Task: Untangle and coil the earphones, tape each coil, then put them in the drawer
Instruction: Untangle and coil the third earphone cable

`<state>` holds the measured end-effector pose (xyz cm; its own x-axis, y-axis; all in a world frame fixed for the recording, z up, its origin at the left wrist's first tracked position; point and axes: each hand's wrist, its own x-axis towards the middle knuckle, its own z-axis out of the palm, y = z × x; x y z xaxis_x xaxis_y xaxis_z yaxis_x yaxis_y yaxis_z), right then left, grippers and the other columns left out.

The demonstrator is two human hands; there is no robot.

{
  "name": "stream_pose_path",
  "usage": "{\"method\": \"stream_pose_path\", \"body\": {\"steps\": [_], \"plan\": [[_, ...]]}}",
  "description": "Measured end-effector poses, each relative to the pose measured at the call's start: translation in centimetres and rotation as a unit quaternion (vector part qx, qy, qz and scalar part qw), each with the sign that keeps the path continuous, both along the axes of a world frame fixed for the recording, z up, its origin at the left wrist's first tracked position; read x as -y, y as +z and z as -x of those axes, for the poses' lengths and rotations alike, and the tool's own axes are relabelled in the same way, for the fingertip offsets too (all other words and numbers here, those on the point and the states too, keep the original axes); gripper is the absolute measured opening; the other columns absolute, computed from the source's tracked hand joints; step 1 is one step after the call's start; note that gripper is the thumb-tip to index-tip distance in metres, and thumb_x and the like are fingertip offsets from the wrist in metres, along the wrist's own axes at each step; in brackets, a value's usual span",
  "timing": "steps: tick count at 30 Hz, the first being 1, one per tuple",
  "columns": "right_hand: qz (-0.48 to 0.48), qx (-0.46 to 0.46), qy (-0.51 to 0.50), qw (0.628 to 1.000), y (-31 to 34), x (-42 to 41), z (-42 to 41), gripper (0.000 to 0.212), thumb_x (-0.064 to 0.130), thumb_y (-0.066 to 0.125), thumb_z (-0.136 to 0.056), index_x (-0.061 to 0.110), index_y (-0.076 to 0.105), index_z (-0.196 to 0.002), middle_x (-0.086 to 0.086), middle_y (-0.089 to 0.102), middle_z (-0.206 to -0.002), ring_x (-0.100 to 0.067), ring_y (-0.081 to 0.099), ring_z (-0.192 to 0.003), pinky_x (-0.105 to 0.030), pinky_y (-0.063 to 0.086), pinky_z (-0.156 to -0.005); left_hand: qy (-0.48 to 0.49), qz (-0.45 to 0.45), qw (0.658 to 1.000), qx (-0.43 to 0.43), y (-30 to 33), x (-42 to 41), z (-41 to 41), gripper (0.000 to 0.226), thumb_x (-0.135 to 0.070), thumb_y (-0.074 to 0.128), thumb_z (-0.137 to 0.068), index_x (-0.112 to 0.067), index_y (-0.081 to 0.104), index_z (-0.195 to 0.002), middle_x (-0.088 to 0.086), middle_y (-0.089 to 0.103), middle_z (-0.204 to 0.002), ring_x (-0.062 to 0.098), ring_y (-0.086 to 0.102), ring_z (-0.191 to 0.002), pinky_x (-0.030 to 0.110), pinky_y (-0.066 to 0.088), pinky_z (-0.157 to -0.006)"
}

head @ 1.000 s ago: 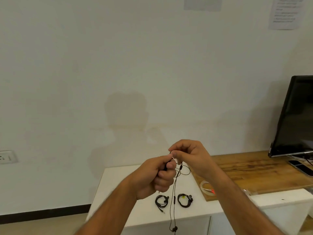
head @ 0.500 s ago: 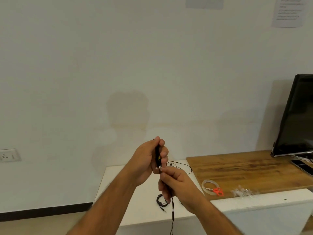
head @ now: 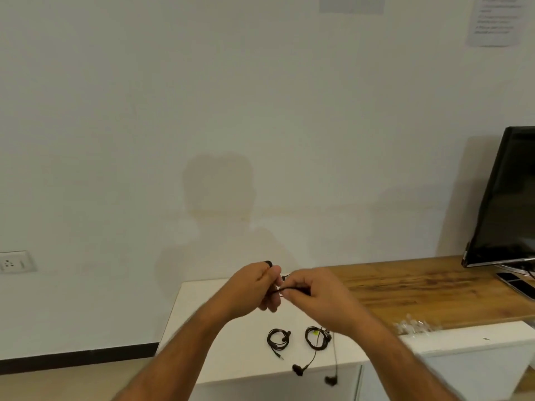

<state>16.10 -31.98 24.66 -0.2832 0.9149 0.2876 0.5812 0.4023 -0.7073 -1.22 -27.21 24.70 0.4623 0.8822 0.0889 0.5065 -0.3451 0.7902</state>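
Note:
Above the white cabinet top (head: 202, 322), my left hand (head: 254, 287) and my right hand (head: 312, 296) both grip a black earphone cable (head: 292, 290) stretched between them. Its loose ends hang down under my right hand, with two earbuds (head: 298, 369) dangling near the cabinet's front edge. Two coiled black earphones lie on the cabinet below my hands: one coil (head: 278, 340) to the left, another coil (head: 318, 338) to the right. No drawer front can be made out clearly.
A wooden board (head: 419, 287) covers the right part of the surface. Small clear plastic pieces (head: 414, 328) lie near its front edge. A dark monitor (head: 509, 198) stands at the far right, a phone (head: 518, 285) beside its base. A wall socket (head: 16, 261) sits at left.
My right hand rose from below the left hand to beside it, pulling the cable sideways. Both table coils are now uncovered, and the earbuds swing lower right.

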Motion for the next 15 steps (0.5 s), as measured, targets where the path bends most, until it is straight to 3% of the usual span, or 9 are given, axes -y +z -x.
{"method": "stream_pose_path", "body": {"steps": [2,6,8,10,13,15], "plan": [[-0.042,0.039,-0.016,0.998,0.6,-0.7,-0.9,0.011,0.032,0.063,-0.09,0.033,0.073,-0.085,0.008,0.068,-0.069,-0.016,0.056,-0.06,-0.04,0.051,-0.062,-0.028,0.062,0.998,0.017,-0.2,0.5,0.0,0.041,-0.038,0.03,-0.104,-0.014,0.053,-0.081,-0.002,0.06,-0.061,0.013,0.053,-0.052,0.029,0.044,-0.054],[-0.054,-0.008,0.005,0.998,1.7,-2.0,-2.2,0.004,0.032,0.072,-0.083,0.029,0.072,-0.081,-0.002,0.067,-0.069,-0.026,0.06,-0.066,-0.045,0.052,-0.066,-0.091,0.243,0.953,0.158,-0.5,1.5,0.0,0.046,-0.05,0.028,-0.102,-0.017,0.048,-0.078,-0.003,0.035,-0.059,0.012,0.025,-0.05,0.022,0.023,-0.049],[-0.052,-0.053,0.033,0.997,2.4,-2.4,-2.5,0.001,0.026,0.074,-0.082,0.026,0.074,-0.081,-0.005,0.07,-0.073,-0.027,0.063,-0.069,-0.043,0.053,-0.067,-0.122,0.317,0.912,0.232,-0.4,2.0,-0.1,0.045,-0.054,0.03,-0.098,-0.02,0.044,-0.073,-0.004,0.026,-0.06,0.011,0.017,-0.051,0.021,0.018,-0.048],[-0.03,-0.121,0.057,0.991,2.4,-2.6,-2.5,0.004,0.014,0.073,-0.083,0.018,0.075,-0.082,-0.013,0.07,-0.077,-0.021,0.06,-0.066,-0.03,0.05,-0.058,-0.155,0.36,0.875,0.285,-0.2,2.3,-0.3,0.044,-0.056,0.035,-0.095,-0.022,0.042,-0.069,-0.006,0.023,-0.057,0.009,0.013,-0.049,0.02,0.016,-0.045],[0.0,-0.241,0.083,0.967,1.8,-2.6,-1.9,0.01,0.012,0.069,-0.082,0.004,0.074,-0.087,-0.03,0.063,-0.077,-0.019,0.054,-0.06,-0.024,0.046,-0.053,-0.203,0.389,0.831,0.342,0.2,2.6,-0.7,0.04,-0.052,0.043,-0.092,-0.023,0.038,-0.065,-0.009,0.023,-0.052,0.007,0.014,-0.045,0.018,0.015,-0.041],[0.029,-0.313,0.097,0.944,0.8,-2.3,-1.1,0.013,0.012,0.065,-0.084,0.003,0.072,-0.088,-0.026,0.061,-0.072,-0.017,0.055,-0.058,-0.025,0.046,-0.051,-0.219,0.387,0.814,0.373,0.4,2.7,-1.0,0.039,-0.048,0.045,-0.091,-0.023,0.036,-0.063,-0.009,0.024,-0.05,0.007,0.014,-0.043,0.018,0.014,-0.04]]}}
